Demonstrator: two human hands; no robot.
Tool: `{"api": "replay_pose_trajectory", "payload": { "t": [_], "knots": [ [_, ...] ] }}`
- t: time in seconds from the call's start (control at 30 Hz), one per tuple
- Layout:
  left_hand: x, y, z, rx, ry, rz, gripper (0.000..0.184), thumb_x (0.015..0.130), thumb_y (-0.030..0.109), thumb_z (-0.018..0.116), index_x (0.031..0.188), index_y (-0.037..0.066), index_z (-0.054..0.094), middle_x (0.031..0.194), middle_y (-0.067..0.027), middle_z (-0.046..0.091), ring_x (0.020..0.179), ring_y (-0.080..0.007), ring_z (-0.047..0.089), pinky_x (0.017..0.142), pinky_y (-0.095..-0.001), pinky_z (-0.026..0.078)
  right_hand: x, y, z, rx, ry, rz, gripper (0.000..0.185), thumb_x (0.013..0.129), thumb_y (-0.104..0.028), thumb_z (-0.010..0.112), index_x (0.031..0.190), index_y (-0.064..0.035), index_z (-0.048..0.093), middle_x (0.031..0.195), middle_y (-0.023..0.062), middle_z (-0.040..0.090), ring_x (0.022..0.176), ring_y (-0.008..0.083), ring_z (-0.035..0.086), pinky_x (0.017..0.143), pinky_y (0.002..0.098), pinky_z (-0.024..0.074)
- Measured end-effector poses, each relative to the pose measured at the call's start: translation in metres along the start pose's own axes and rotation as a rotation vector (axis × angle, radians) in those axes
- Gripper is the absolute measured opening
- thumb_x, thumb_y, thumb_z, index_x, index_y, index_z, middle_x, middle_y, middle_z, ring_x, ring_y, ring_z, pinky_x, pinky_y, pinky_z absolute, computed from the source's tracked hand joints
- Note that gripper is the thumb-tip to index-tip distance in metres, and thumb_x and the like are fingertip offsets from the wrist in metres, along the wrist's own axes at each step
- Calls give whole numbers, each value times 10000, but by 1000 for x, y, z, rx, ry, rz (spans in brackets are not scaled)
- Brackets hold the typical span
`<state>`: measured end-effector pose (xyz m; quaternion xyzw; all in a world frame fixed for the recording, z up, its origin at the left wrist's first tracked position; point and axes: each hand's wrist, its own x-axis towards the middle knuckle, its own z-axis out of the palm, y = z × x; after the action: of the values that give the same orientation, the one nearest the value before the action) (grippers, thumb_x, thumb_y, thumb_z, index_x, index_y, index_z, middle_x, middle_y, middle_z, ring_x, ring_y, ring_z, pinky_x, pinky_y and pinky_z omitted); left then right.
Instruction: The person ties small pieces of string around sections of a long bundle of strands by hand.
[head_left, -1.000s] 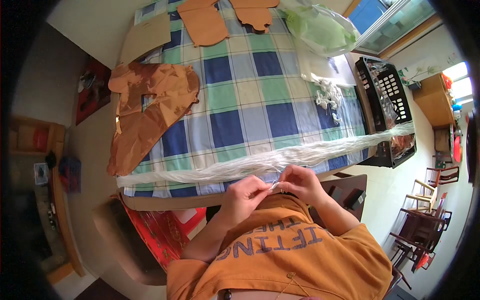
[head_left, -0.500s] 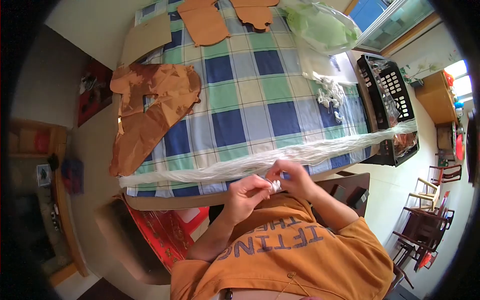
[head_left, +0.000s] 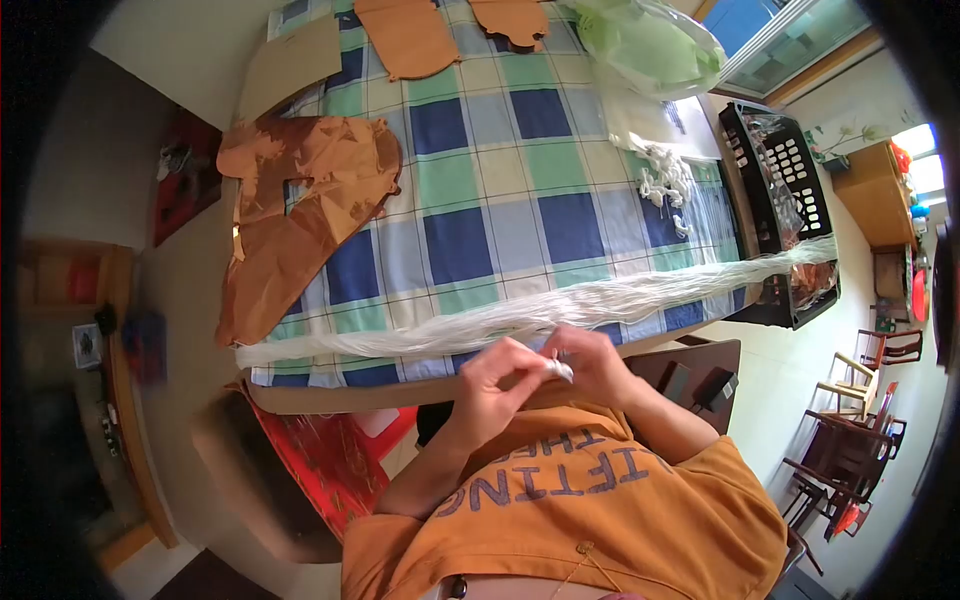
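Between my left hand point(head_left: 495, 375) and my right hand point(head_left: 590, 358), the small white piece point(head_left: 560, 370) has tipped since half a second ago, and it now slants down toward the right. My left thumb and finger pinch its near end; my right fingers are curled close against it, though I cannot tell whether they grip it. It is in front of me, just on my side of the long white strands point(head_left: 560, 308) lying across the checked cloth point(head_left: 480, 180). I judge the step in hand to be fine fingertip work, twisting or tying perhaps. Next calls for a steady left pinch while the right fingers find a sure hold.
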<state>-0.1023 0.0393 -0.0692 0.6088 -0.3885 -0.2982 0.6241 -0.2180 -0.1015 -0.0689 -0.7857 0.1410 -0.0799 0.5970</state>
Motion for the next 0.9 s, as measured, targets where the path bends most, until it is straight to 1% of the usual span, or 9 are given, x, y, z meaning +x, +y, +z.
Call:
{"api": "replay_pose_trajectory", "payload": {
  "t": [0.07, 0.17, 0.27, 0.37, 0.53, 0.57, 0.67, 0.8, 0.9],
  "knots": [
    [-1, -2, -1, -15, 102, -131, 62, 808, -26, 680, 848, 5, 642, 821, -39, 622, 775, -86, 576, 687, -226, 462, -12, 0, 7, -119, -71, -90, 116, 796, -48, 677, 891, -58, 611, 814, 83, 568, 765, 266, 571, 665, 344, 451],
    [0, -3, 0, 70, 97, -279, 57, 812, -18, 678, 853, 9, 647, 818, -52, 631, 783, -104, 589, 709, -229, 463, -15, -19, 1, -317, -84, -274, 107, 809, -79, 663, 904, -95, 619, 810, 62, 557, 793, 261, 561, 708, 358, 422],
    [-1, 0, 0, 48, -54, -159, 69, 806, -25, 680, 860, 7, 650, 825, -62, 639, 788, -121, 599, 730, -244, 472, -2, -22, -15, -342, 7, -319, 108, 797, -88, 675, 893, -106, 628, 816, 62, 571, 774, 255, 563, 708, 347, 423],
    [-1, 1, 1, -56, -104, -68, 90, 793, -36, 686, 867, 3, 654, 840, -69, 638, 801, -136, 603, 741, -252, 474, 15, -1, -12, -55, 74, -64, 97, 773, -46, 685, 841, -75, 621, 798, 80, 575, 762, 286, 565, 645, 348, 445],
    [0, -4, -3, -17, 105, -147, 88, 786, -42, 683, 851, 2, 644, 817, -42, 604, 788, -107, 577, 719, -228, 464, -5, 3, 11, -232, -37, -182, 133, 764, -61, 695, 870, -80, 617, 812, 76, 571, 772, 276, 563, 667, 353, 439],
    [0, -6, -3, 11, 98, -165, 96, 785, -34, 687, 861, 12, 650, 816, -42, 602, 767, -110, 578, 700, -232, 467, -8, -3, 11, -319, -30, -294, 138, 763, -76, 700, 875, -89, 619, 806, 72, 563, 760, 272, 556, 678, 361, 431],
    [1, -8, -1, 62, 21, -181, 113, 784, -16, 697, 880, 33, 661, 813, -40, 600, 732, -115, 581, 670, -236, 472, -7, -29, -7, -438, -48, -246, 123, 766, -55, 695, 872, -103, 656, 816, 50, 595, 776, 249, 578, 743, 344, 440],
    [2, -3, -1, -57, -108, -107, 109, 787, -9, 704, 878, 31, 658, 820, -40, 607, 766, -113, 586, 701, -234, 468, 10, -12, -17, -184, 51, -102, 142, 742, -19, 699, 861, -61, 634, 799, 72, 574, 746, 258, 571, 654, 347, 458],
    [1, -11, -1, -272, -31, -172, 96, 789, -13, 701, 862, 16, 645, 833, -48, 619, 802, -122, 597, 745, -234, 472, 8, 1, -7, -109, 51, -59, 140, 746, -43, 699, 855, -72, 616, 796, 75, 549, 718, 290, 552, 646, 355, 457]
  ]
}}
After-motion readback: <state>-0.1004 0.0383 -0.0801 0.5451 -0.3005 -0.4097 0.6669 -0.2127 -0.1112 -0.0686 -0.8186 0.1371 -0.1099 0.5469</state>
